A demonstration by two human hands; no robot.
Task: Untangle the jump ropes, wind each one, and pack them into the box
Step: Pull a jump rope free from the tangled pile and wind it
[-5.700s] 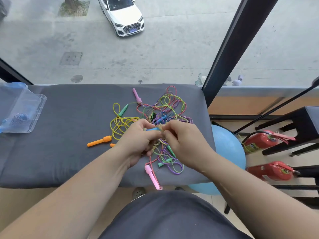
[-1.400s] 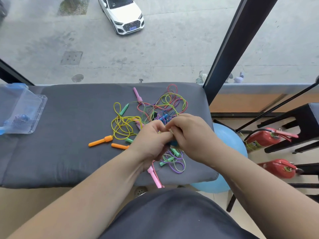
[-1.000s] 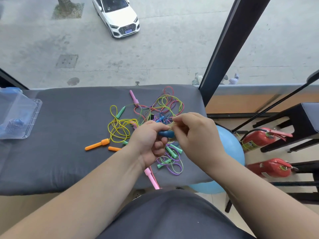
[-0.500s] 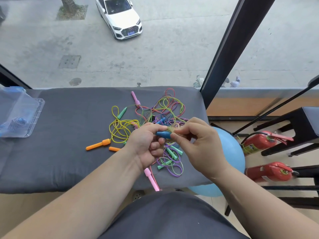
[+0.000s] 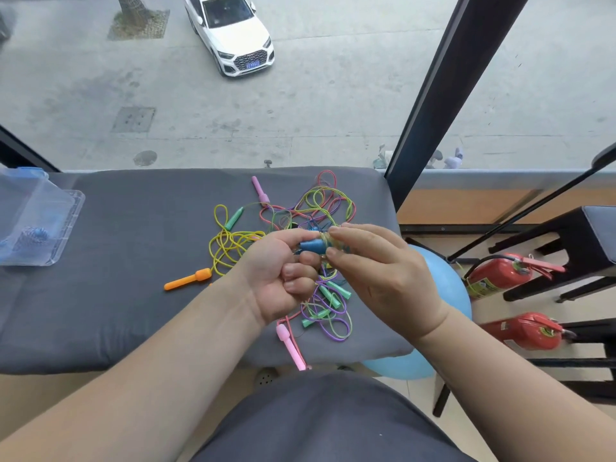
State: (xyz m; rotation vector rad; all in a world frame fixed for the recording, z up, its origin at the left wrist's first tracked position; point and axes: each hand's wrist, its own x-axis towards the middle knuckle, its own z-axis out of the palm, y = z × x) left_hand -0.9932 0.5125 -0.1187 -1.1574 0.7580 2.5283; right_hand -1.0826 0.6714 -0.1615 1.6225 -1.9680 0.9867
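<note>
Now the left hand [image 5: 280, 278] is closed on a blue handle [image 5: 311, 245], and the right hand [image 5: 383, 278] pinches the yellow rope [image 5: 330, 241] wound on it, above the tangled ropes [image 5: 320, 208].

A grey padded bench [image 5: 100, 295] stood against a big window [image 5: 333, 95] with a black frame [image 5: 433, 95]. Daylight showed pavement [image 5: 66, 95] and a white car [image 5: 233, 35] below. Two red extinguishers [image 5: 500, 275] lay by a blue ball [image 5: 443, 281].
</note>
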